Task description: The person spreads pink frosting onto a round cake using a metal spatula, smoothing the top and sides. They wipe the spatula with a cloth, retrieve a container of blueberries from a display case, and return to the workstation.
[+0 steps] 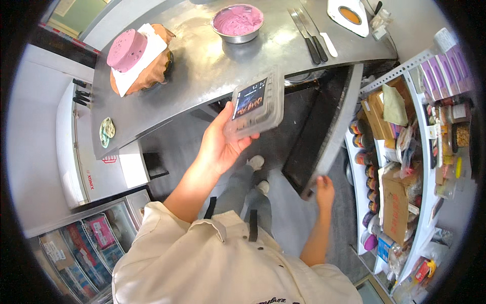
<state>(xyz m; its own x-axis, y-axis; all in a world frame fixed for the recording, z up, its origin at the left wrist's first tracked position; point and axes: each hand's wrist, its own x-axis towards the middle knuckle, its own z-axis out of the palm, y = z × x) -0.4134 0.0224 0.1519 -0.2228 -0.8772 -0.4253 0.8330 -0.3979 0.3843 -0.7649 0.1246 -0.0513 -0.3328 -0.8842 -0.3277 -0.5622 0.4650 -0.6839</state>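
Observation:
A clear plastic clamshell box with a dark printed label is gripped in my left hand, above the floor by the table's front edge. My right hand is at the front corner of a pulled-out drawer under the table; whether its fingers grip the edge I cannot tell. On the steel table stand a pink frosted cake on a white board over a brown-covered stand, and a metal bowl of pink cream. Two black-handled knives and a white-handled one lie to the right.
A digital scale sits at the table's far right. A crumpled cloth lies near its left end. Shelves with jars, cartons and bags stand at the right. A glass-topped chest freezer with packages is at lower left.

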